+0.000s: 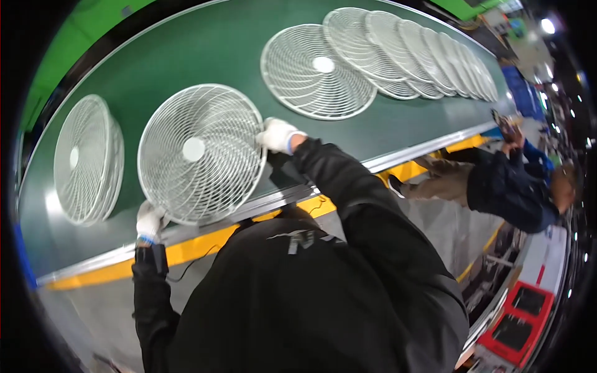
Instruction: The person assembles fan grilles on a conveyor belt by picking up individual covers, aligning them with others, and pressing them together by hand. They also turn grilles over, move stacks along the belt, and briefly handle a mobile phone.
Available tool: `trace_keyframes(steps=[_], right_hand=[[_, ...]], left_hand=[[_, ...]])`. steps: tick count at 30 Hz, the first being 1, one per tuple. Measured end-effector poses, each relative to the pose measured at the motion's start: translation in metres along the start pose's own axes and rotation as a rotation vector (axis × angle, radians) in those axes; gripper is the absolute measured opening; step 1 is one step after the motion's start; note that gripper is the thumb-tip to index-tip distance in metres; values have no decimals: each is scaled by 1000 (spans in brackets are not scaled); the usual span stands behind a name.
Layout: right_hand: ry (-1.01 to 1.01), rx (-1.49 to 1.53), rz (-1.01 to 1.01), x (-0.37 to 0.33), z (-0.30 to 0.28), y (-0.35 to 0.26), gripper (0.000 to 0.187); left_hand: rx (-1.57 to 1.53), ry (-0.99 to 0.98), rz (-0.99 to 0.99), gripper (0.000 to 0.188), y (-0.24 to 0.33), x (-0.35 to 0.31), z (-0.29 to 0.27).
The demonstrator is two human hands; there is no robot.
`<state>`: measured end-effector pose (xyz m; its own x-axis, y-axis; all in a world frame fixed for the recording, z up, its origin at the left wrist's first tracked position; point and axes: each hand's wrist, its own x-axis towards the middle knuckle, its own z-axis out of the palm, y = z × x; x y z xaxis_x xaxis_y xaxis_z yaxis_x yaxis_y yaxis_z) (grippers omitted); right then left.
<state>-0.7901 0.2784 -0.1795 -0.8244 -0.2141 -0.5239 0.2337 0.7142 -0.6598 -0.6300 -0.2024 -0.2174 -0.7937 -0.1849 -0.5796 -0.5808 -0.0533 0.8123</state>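
Between my two white-gloved hands is a round, light grey fan grille (214,168) with curved spokes and a solid disc at its middle. My right hand (278,135) is closed on its right rim. At its lower left rim, my left hand (151,222) grips the edge, fingers partly hidden. The grille is held over the near side of a green conveyor belt (230,59). To its left, a small stack of like grilles (87,158) lies on the belt. One more grille (317,74) lies flat to the right, just past my right hand.
Several overlapping grilles (429,53) run along the belt toward the far right. A metal rail with a yellow frame (186,247) edges the belt on my side. A person in dark clothes (510,186) stands at the right beside the belt. Red crates (519,320) sit at lower right.
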Motion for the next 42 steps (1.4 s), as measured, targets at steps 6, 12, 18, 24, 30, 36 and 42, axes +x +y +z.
trace_keyframes(steps=[6,12,18,24,30,36,42], right_hand=[[150,-89,9,6,7,7,39],[263,-117,-32,7,17,12,36],[126,-185,-248,-7,15,-15,42],[34,-194,31,-3,-3,-7,41],[81,-221,136,2,2,-2,37],[58,-23,223,-18,1,-17,42],[121,616,132,-28,11,0,38]], left_hand=[[-138,-91,-62,37,19,4,14],[-65,-44,-62,37,6,11,-5],[399,-74,304,35,-72,13,-85],[180,50,-144,44,16,0,16],[39,128,-132,39,30,-22,34],[21,112,-163,47,39,-27,35],[8,114,-87,51,34,-21,34]])
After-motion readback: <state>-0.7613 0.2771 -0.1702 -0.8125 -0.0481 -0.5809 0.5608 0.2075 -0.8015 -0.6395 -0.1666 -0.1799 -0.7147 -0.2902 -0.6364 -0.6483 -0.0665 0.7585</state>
